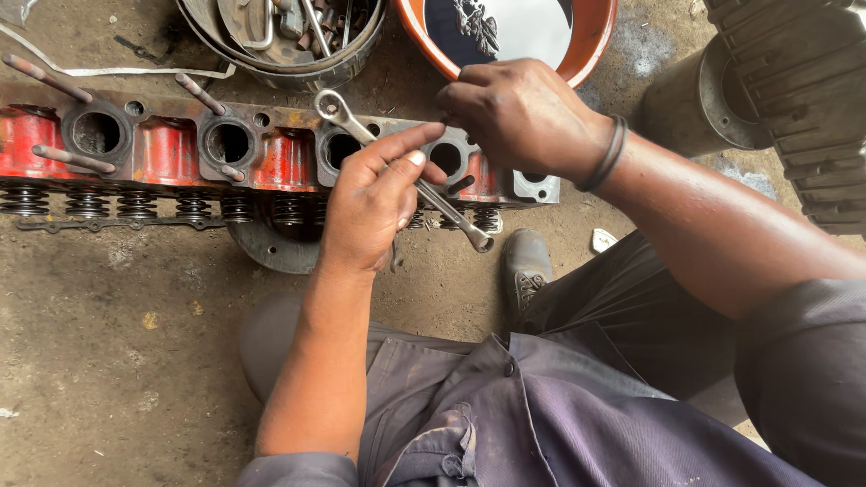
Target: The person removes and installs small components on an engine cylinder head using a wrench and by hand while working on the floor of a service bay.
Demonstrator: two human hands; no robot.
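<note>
Left hand (370,203) is what I see first, closed around a ring spanner (403,169) that slants from eleven o'clock to five o'clock over the red cylinder head (167,149). At two o'clock from it my right hand (519,113) is curled, fingertips pinched at the head's top edge; I cannot tell what they hold. A metal tub of tools (347,63) sits at twelve o'clock, an orange basin (591,36) beside it.

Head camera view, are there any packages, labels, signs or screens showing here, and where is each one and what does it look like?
None in view: no package, label, sign or screen. The left hand holds a metal ring spanner over a red cylinder head on the ground; the right hand reaches to the head's top edge.
</note>
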